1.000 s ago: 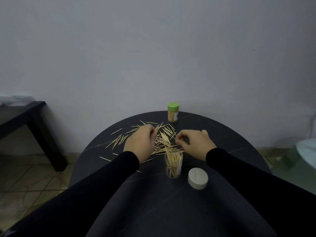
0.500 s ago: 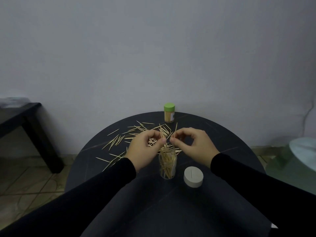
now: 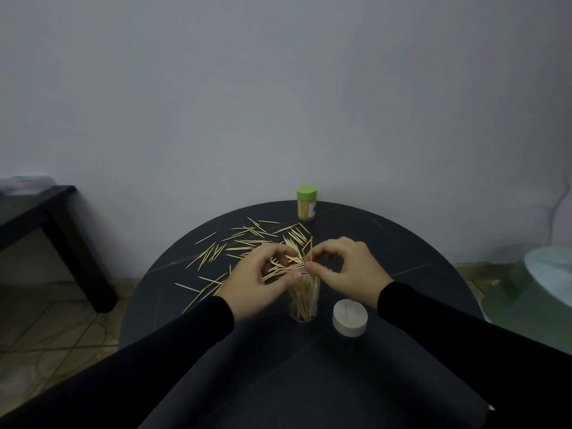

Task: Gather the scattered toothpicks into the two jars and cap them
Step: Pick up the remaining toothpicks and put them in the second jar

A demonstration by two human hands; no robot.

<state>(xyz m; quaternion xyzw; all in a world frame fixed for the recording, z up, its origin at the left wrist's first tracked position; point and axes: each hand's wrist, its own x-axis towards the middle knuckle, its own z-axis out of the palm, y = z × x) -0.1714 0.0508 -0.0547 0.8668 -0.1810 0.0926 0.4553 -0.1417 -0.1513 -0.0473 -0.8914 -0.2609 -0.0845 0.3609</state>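
The open jar is the landmark here. It stands upright on the dark round bench, already part-filled with toothpicks, and both hands work just above its mouth.

The likeliest slip, as I judge it: the right hand pinches a few toothpicks between thumb and forefinger, held nearly upright just over the jar's far rim. If that grip lets go before the tips are inside the mouth, they would fall beside the jar rather than into it. The left hand curls around a loose sheaf of toothpicks lying crosswise, just left of and above the jar's mouth. Crosswise sticks would bridge the rim rather than drop in — they need turning on end first. Either hand could also nudge the light, narrow jar and tip it.

The scattered toothpicks lie beyond and to the left of the jar, on the bench. The white cap sits just right of the jar, off it. The green-capped jar stands well beyond, at the bench's far edge — closed already.
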